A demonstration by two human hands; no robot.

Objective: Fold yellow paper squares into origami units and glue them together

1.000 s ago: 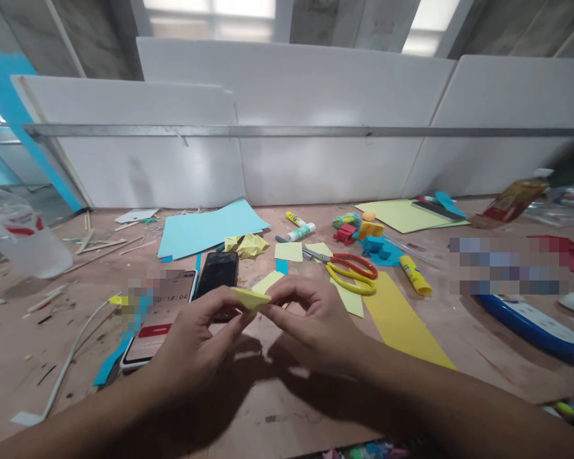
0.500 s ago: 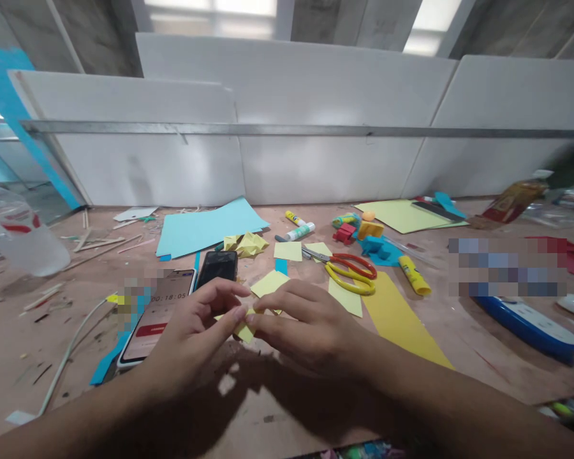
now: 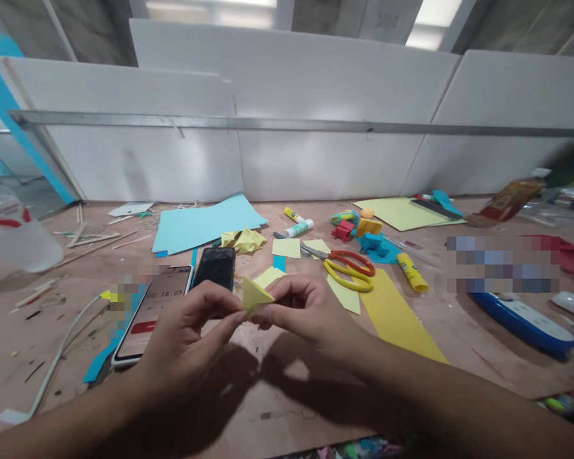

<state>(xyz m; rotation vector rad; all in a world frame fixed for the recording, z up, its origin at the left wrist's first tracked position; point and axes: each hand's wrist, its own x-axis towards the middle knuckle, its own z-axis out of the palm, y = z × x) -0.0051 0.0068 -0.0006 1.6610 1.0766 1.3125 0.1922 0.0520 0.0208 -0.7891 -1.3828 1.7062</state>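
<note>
A small piece of yellow paper (image 3: 255,296), folded to a triangular shape, is raised between my two hands just above the table. My left hand (image 3: 196,331) pinches its lower left side between thumb and fingers. On the other side, my right hand (image 3: 299,306) grips the lower right corner, thumb in front. Behind them lies a yellow paper square (image 3: 270,276), partly covered by the hands. Close to my left hand are a white-cased phone (image 3: 148,312) showing a timer and a black phone (image 3: 214,269).
Red-and-yellow-handled scissors (image 3: 349,271) lie beyond my right hand, near a yellow paper strip (image 3: 402,315) and a glue stick (image 3: 412,273). Crumpled yellow paper pieces (image 3: 249,241) and blue sheets (image 3: 205,223) are farther back. A blue-and-white power strip (image 3: 521,322) sits right, a bottle (image 3: 16,226) left.
The yellow paper has been lifted and turned upright, so its triangular face now shows above my fingers. My right hand's fingers have curled in; the view has shifted slightly.
</note>
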